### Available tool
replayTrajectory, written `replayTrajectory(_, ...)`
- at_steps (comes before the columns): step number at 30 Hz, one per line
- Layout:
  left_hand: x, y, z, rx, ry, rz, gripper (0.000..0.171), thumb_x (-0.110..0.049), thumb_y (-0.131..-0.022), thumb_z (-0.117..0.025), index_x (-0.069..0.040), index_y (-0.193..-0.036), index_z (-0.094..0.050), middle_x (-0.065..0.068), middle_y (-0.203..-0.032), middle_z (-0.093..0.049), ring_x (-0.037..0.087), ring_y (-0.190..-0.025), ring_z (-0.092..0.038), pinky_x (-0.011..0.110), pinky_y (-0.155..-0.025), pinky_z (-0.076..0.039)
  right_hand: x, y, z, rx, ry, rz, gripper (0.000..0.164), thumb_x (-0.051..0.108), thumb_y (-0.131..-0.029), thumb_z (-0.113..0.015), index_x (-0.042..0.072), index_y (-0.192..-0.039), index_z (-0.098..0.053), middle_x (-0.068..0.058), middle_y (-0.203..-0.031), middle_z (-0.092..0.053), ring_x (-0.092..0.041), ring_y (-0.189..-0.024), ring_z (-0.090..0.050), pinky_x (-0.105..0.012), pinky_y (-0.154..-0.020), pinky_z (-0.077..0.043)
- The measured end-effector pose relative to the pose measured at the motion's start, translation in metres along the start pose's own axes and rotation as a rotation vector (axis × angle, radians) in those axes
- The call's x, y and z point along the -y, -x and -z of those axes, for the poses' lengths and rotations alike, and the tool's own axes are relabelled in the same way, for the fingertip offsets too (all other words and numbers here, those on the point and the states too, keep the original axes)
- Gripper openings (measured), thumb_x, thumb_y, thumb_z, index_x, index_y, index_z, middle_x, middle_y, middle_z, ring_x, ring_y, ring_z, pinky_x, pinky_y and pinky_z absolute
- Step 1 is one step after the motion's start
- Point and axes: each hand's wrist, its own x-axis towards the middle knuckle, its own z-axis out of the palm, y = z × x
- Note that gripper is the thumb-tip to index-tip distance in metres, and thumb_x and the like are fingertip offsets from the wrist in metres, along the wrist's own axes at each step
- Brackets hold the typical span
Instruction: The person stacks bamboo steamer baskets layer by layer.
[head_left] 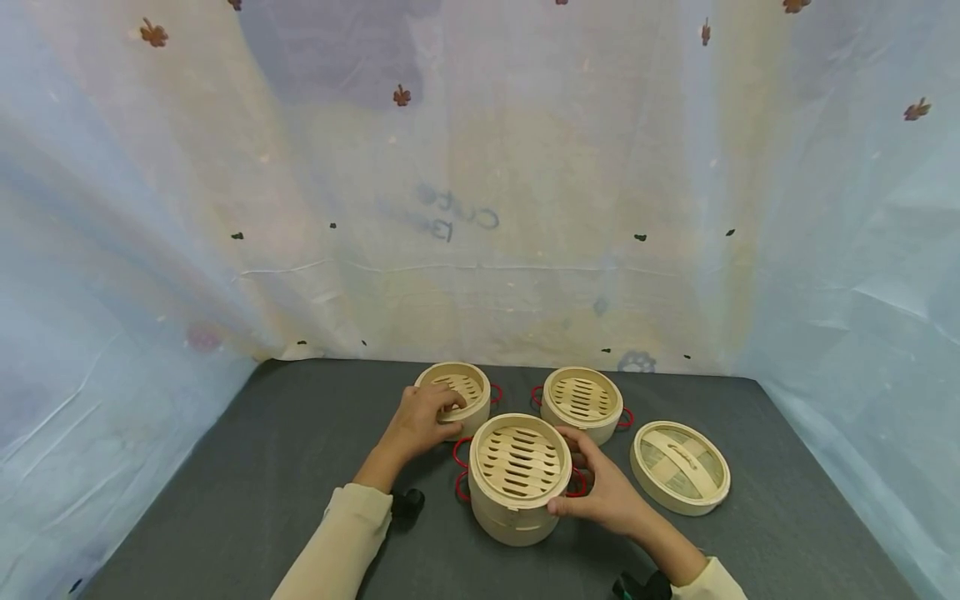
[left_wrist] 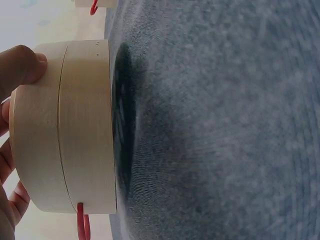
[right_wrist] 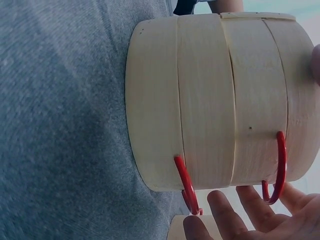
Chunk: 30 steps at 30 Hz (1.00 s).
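At the back left stands a round bamboo steamer basket (head_left: 478,417) with a slatted floor and a red handle. My left hand (head_left: 426,417) grips it at the near left rim, the thumb (left_wrist: 27,67) pressed on its outer wall and the fingers over the edge. Nearer, in the middle, two bamboo steamer baskets are stacked in one pile (right_wrist: 205,100), with red handles on both sides. My right hand (head_left: 603,492) holds this stack at its right side, thumb at the front of the upper rim and fingers behind, beside the red handles.
Another slatted bamboo basket (head_left: 581,400) with red handles stands behind the stack to the right. A round woven bamboo lid (head_left: 680,467) with a strip handle lies at the right. Dark grey cloth (head_left: 247,500) covers the table, and a pale curtain (head_left: 480,308) hangs behind it.
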Motion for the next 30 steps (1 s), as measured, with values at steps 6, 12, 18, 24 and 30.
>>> replayTrajectory(6, -0.003, 0.000, 0.004, -0.018, -0.021, 0.001, 0.018, -0.026, -0.079, -0.079, -0.025, -0.095, -0.070, -0.008, -0.082, -0.060, 0.008, -0.075, -0.051, 0.040, -0.076, -0.037, -0.001, 0.000, 0.000, 0.005, 0.010, 0.004, 0.089, 0.013, -0.077, -0.080, 0.013, -0.149, -0.028, -0.019, -0.138, -0.047, -0.035, -0.117, -0.056, -0.038, -0.086, -0.051)
replayTrajectory(12, -0.006, 0.000, 0.012, -0.039, -0.023, 0.023, 0.017, -0.026, -0.079, -0.078, -0.025, -0.094, -0.070, -0.007, -0.082, -0.059, 0.009, -0.076, -0.050, 0.043, -0.078, -0.038, 0.000, 0.000, 0.000, 0.004, 0.005, 0.000, 0.089, 0.013, -0.077, -0.080, 0.014, -0.149, -0.028, -0.020, -0.139, -0.046, -0.035, -0.117, -0.055, -0.039, -0.086, -0.051)
replayTrajectory(18, -0.011, -0.002, 0.021, -0.059, -0.024, 0.023, 0.018, -0.025, -0.078, -0.078, -0.024, -0.094, -0.071, -0.008, -0.082, -0.059, 0.009, -0.076, -0.050, 0.045, -0.080, -0.038, 0.000, 0.000, 0.001, -0.001, 0.016, -0.008, 0.090, 0.013, -0.076, -0.081, 0.015, -0.149, -0.029, -0.019, -0.138, -0.047, -0.032, -0.117, -0.056, -0.039, -0.088, -0.050)
replayTrajectory(24, -0.015, -0.003, 0.027, -0.105, -0.046, -0.004, 0.018, -0.024, -0.079, -0.076, -0.024, -0.096, -0.070, -0.008, -0.081, -0.058, 0.009, -0.074, -0.048, 0.043, -0.077, -0.037, 0.000, 0.000, 0.001, -0.008, 0.021, -0.010, 0.090, 0.013, -0.076, -0.081, 0.014, -0.149, -0.029, -0.020, -0.136, -0.048, -0.035, -0.117, -0.056, -0.037, -0.087, -0.051)
replayTrajectory(30, -0.022, -0.006, 0.034, -0.153, -0.054, -0.048, 0.019, -0.023, -0.079, -0.073, -0.023, -0.097, -0.069, -0.006, -0.083, -0.058, 0.010, -0.075, -0.048, 0.044, -0.078, -0.037, 0.000, 0.000, 0.000, -0.010, 0.014, -0.008, 0.089, 0.013, -0.076, -0.081, 0.014, -0.149, -0.029, -0.020, -0.135, -0.048, -0.036, -0.116, -0.056, -0.036, -0.085, -0.052)
